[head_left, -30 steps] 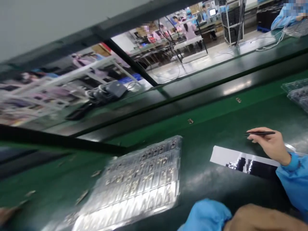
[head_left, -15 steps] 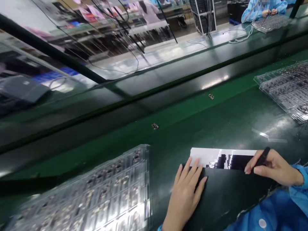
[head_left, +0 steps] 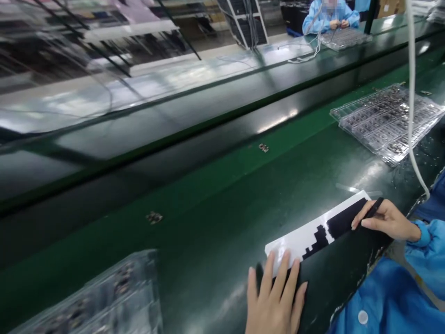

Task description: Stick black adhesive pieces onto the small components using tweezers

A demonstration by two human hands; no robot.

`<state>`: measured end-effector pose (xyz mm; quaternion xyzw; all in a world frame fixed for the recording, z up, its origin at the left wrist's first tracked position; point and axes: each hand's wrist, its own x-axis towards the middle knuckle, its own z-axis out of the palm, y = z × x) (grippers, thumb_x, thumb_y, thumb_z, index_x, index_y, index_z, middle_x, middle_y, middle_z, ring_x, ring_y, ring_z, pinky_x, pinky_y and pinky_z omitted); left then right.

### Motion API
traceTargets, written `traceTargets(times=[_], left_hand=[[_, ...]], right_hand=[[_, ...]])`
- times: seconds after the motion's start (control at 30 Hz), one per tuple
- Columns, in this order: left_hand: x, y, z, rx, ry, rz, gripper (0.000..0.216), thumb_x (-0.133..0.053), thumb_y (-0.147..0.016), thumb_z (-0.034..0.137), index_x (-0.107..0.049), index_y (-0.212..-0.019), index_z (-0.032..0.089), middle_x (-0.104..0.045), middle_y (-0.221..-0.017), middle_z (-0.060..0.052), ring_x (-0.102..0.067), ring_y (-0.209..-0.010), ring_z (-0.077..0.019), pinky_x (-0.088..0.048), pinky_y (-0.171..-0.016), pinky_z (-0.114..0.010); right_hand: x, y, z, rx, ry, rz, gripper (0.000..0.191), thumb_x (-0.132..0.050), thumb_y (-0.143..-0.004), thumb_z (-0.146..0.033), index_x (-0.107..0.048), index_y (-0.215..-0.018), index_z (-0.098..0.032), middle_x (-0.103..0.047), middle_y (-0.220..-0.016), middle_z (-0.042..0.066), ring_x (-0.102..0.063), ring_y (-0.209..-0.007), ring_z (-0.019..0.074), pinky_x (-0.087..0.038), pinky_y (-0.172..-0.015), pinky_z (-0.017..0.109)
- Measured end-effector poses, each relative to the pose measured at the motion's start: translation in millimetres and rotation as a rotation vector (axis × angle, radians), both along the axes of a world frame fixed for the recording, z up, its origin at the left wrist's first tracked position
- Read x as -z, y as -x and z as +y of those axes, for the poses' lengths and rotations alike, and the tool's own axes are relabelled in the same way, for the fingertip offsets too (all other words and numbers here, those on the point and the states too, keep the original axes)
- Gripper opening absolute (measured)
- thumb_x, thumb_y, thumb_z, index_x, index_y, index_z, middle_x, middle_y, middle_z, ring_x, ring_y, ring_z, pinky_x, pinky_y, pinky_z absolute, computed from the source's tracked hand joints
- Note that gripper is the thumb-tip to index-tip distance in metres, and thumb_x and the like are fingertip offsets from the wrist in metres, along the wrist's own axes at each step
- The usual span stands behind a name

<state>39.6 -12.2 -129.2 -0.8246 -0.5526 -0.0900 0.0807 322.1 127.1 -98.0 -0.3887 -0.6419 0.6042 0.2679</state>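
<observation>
My left hand (head_left: 274,301) lies flat with its fingers spread on the near end of a white sheet (head_left: 306,239) covered partly with small black pieces. The sheet rests on a dark mat on the green bench (head_left: 208,199). My right hand (head_left: 384,219) is closed around black tweezers (head_left: 373,207), their tip at the black pieces on the sheet's far end. Both arms wear blue sleeves.
A clear plastic tray (head_left: 385,118) of small parts sits at the right, another clear tray (head_left: 104,301) at the lower left. Two small loose parts (head_left: 263,147) lie along the belt's edge. A white cable (head_left: 412,93) hangs at the right. A person in blue (head_left: 330,14) works at a far bench.
The view has swung right, so the trays and sheet shifted left. My left hand has slid to the sheet's near end. My right hand keeps the tweezers on the sheet.
</observation>
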Motion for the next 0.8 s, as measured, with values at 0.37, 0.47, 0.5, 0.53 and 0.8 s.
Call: traceTargets(times=[0.37, 0.47, 0.5, 0.53, 0.8], left_hand=[[-14.6, -29, 11, -0.111, 0.005, -0.227, 0.021, -0.051, -0.085, 0.018, -0.063, -0.102, 0.014, -0.061, -0.092, -0.01, -0.055, -0.08, -0.0216, -0.045, -0.065, -0.034], [-14.0, -35, 15, -0.124, 0.03, -0.187, 0.023, -0.049, -0.086, 0.02, -0.062, -0.105, 0.014, -0.059, -0.086, -0.008, -0.053, -0.075, -0.0194, -0.045, -0.062, -0.032], [-13.6, -37, 17, -0.138, 0.04, -0.169, 0.025, -0.048, -0.086, 0.02, -0.062, -0.106, 0.015, -0.058, -0.086, -0.008, -0.052, -0.075, -0.0191, -0.045, -0.062, -0.031], [-13.3, -39, 18, -0.154, 0.053, -0.154, 0.026, -0.048, -0.086, 0.02, -0.061, -0.108, 0.016, -0.058, -0.086, -0.008, -0.052, -0.075, -0.019, -0.045, -0.062, -0.031], [-12.8, -39, 21, -0.184, 0.129, -0.156, 0.029, -0.048, -0.086, 0.021, -0.061, -0.111, 0.018, -0.054, -0.086, -0.007, -0.05, -0.074, -0.0182, -0.046, -0.062, -0.031]], right_hand=[[-19.3, 86, 15, -0.156, 0.124, 0.061, 0.022, -0.068, -0.071, -0.034, -0.061, -0.079, -0.015, -0.066, -0.067, 0.002, -0.066, -0.064, 0.0143, -0.055, -0.06, 0.025], [-5.4, 103, 23, -0.208, 0.196, 0.052, 0.031, -0.071, -0.067, -0.039, -0.056, -0.076, -0.014, -0.061, -0.06, -0.001, -0.064, -0.057, 0.0128, -0.053, -0.054, 0.023], [-0.6, 106, 26, -0.215, 0.209, 0.046, 0.033, -0.073, -0.065, -0.041, -0.055, -0.075, -0.014, -0.06, -0.059, -0.002, -0.064, -0.056, 0.0125, -0.053, -0.053, 0.022], [3.8, 107, 28, -0.219, 0.217, 0.04, 0.035, -0.073, -0.064, -0.041, -0.055, -0.075, -0.014, -0.059, -0.058, -0.002, -0.063, -0.055, 0.0121, -0.052, -0.052, 0.022], [17.2, 104, 31, -0.26, 0.195, 0.009, 0.03, -0.07, -0.069, -0.038, -0.054, -0.076, -0.014, -0.058, -0.06, -0.002, -0.063, -0.057, 0.0122, -0.051, -0.054, 0.023]])
